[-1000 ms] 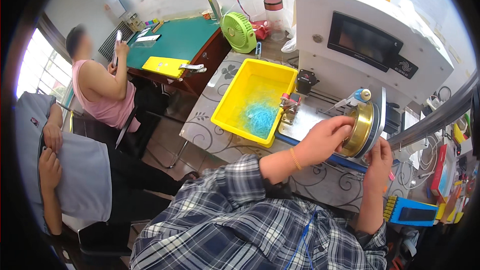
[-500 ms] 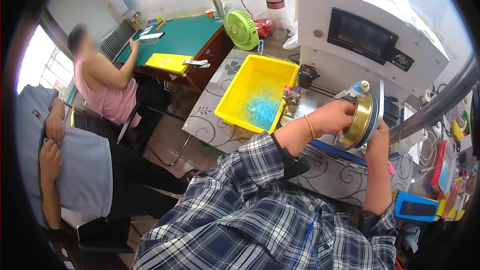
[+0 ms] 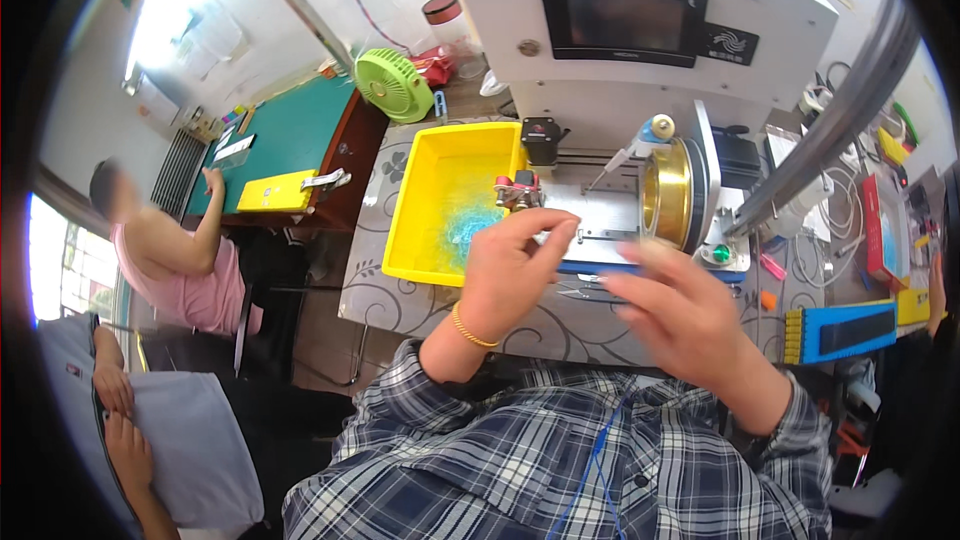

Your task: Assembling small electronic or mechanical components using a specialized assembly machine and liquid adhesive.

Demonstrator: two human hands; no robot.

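Note:
My left hand [image 3: 515, 275] hovers in front of the machine, its thumb and forefinger pinched together. Whatever may be between those fingertips is too fine to make out. To its right is my right hand [image 3: 690, 315], smeared by motion, with its fingers stretched and apart. Just beyond it, a shiny gold wheel [image 3: 668, 198] sits on the machine's right end against an upright plate. A white rod with a blue collar [image 3: 635, 148] slants down beside the wheel. Left of my hands, a yellow bin [image 3: 425, 170] holds tangled blue strands [image 3: 470, 225].
The white machine housing [image 3: 490, 25] carries a dark screen [image 3: 625, 22]. A green fan [image 3: 392, 85] stands behind the bin. A grey metal post [image 3: 835, 125] slants past on the right, near a blue case [image 3: 840, 332]. Two people [image 3: 190, 240] sit at the left.
Both hands have left the gold wheel and drawn back toward me, my left hand moving left. The view has shifted, with the machine now lower and further left.

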